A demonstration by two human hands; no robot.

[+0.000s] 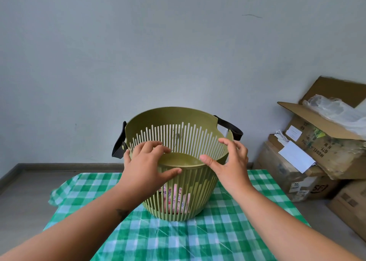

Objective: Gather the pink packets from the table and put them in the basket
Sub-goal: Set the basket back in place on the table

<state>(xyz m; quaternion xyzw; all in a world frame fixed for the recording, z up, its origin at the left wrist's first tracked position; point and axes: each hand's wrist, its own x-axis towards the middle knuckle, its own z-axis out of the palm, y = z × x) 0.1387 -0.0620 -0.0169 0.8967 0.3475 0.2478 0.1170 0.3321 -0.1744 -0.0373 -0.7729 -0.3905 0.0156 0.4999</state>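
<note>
on the green checked tablecloth (178, 241): left hand (146, 161) spread over the olive slatted plastic basket (178, 120) rim, pink packets (174, 199) already inside, right hand (231, 159) open, gripping nothing. gathering looks done; next, probably just letting go.

One green slatted basket (178, 167) at the middle of the bench (138, 241), with two dark strap handles (118, 142). Pink packets (175, 200) inside, behind the slats, number unclear. Two hands: left hand (146, 161), right hand (230, 159). Several cardboard boxes (316, 152) stacked on the floor, exact count unclear.
</note>
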